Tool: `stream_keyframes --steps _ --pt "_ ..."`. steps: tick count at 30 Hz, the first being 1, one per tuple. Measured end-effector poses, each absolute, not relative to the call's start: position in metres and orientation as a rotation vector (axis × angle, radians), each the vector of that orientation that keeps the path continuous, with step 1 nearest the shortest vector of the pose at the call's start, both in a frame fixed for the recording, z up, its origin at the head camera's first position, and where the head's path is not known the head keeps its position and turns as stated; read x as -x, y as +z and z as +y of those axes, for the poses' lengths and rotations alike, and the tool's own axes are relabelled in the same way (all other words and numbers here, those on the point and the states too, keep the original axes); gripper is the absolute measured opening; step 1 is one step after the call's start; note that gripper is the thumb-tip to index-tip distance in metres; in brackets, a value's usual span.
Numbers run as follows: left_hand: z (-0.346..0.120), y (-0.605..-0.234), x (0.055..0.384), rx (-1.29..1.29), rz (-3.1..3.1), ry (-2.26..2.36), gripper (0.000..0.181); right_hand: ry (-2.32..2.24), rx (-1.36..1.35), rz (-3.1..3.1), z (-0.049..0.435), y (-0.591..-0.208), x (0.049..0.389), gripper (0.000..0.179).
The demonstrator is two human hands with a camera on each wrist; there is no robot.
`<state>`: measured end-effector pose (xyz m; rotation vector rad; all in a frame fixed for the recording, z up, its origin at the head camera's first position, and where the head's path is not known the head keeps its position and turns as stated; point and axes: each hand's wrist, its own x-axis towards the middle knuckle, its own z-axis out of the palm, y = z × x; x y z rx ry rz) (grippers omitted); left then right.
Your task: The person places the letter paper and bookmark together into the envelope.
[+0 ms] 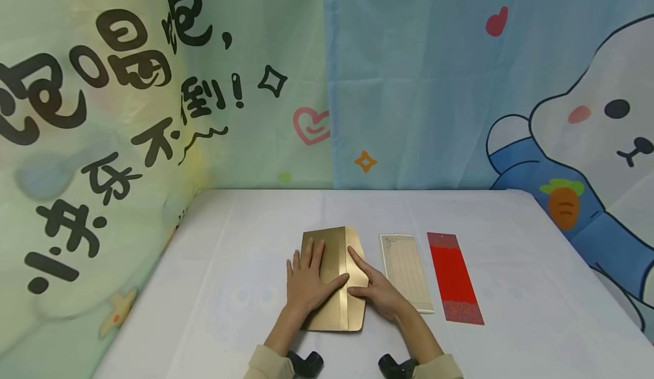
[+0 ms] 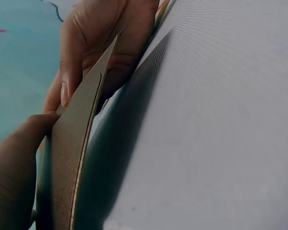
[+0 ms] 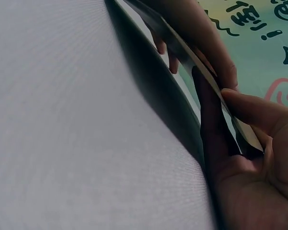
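A gold envelope (image 1: 327, 316) lies lengthwise on the white table, with a paler flap (image 1: 353, 316) along its right side. Spread over its left half, my left hand (image 1: 309, 285) has straight fingers, and its thumb reaches the flap's crease. My right hand (image 1: 382, 295) pinches the flap side from the right. In the right wrist view, the right thumb (image 3: 259, 110) is on top of the gold sheet (image 3: 247, 132), while fingers reach beneath it. The left wrist view shows the envelope's edge (image 2: 82, 153) standing up from the table, its shadow below.
Right of the envelope lies a beige lined paper slip (image 1: 407, 268) with a small corner ornament. A red strip (image 1: 453, 274) with patterned ends lies farther right. Printed curtains (image 1: 409, 112) stand behind and left of the white table (image 1: 245, 243).
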<state>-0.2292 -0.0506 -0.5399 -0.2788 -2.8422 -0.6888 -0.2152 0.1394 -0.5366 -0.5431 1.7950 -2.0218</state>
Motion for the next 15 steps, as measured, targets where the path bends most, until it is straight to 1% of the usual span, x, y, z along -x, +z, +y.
stream_keyframes --steps 6,12,15 --pt "-0.0508 -0.5408 0.2280 0.272 -2.812 -0.757 0.088 -2.027 0.566 1.814 0.1399 -0.5373 0.2158 0.087" --pt "-0.0524 -0.5377 0.2268 0.267 -2.721 -0.871 0.078 -1.934 0.475 1.993 0.1377 -0.5337 0.2167 0.093" --pt "-0.0523 -0.5380 0.2277 0.257 -2.692 -0.861 0.078 -1.910 0.445 2.032 0.1372 -0.5324 0.2166 0.094"
